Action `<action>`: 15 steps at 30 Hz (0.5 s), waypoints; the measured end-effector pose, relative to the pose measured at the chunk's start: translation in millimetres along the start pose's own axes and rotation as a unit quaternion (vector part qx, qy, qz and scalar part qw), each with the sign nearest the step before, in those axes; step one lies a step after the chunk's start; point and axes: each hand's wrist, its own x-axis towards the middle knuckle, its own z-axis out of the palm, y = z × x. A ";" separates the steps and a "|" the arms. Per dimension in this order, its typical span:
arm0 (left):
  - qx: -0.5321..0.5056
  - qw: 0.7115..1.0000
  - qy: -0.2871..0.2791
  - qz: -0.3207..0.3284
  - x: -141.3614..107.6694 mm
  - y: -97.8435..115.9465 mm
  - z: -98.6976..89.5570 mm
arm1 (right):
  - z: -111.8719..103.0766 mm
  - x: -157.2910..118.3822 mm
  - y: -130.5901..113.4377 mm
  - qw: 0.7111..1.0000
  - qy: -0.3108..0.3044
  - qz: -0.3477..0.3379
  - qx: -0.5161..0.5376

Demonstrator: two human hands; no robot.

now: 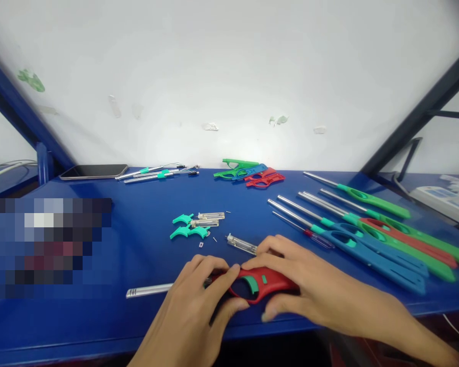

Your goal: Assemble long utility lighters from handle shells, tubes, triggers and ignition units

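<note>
A red gas lighter [277, 280] with a green trigger lies across the front of the blue table, its metal tube [149, 290] pointing left. My left hand [202, 300] grips the lighter where the tube meets the red body, fingers over the top and thumb below. Around the handle end is my right hand [290, 278], fingers on the upper edge and thumb at the lower side. Just behind the right fingers rests a clear fuel tank [241, 243], partly hidden by them. The inside of the lighter body does not show.
Green triggers [181, 233], clear tanks [211, 216] and tiny parts lie mid-table. Behind are metal tubes with wires [156, 173], coloured handle shells [265, 177] and a dark flat device [94, 172]. Several lighters [375, 255] and a screwdriver [309, 233] lie right. A blurred patch covers the left.
</note>
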 end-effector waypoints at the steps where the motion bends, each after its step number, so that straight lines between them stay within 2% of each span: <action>1: 0.000 1.000 -0.009 -0.001 -0.3 -0.6 0.1 | -0.9 -3.1 1.1 1.000 0.005 0.004 0.001; 5: 0.000 1.000 -0.013 0.004 0.3 -0.1 -1.6 | 2.8 -15.2 9.8 0.998 0.068 0.009 -0.008; 12: 0.030 0.999 -0.011 0.021 0.3 -1.4 0.3 | 24.3 -21.7 19.8 0.987 0.155 0.015 -0.037; 15: 0.059 0.998 -0.006 0.038 -1.7 -2.4 2.4 | 26.9 -22.6 21.0 0.986 0.159 0.027 -0.033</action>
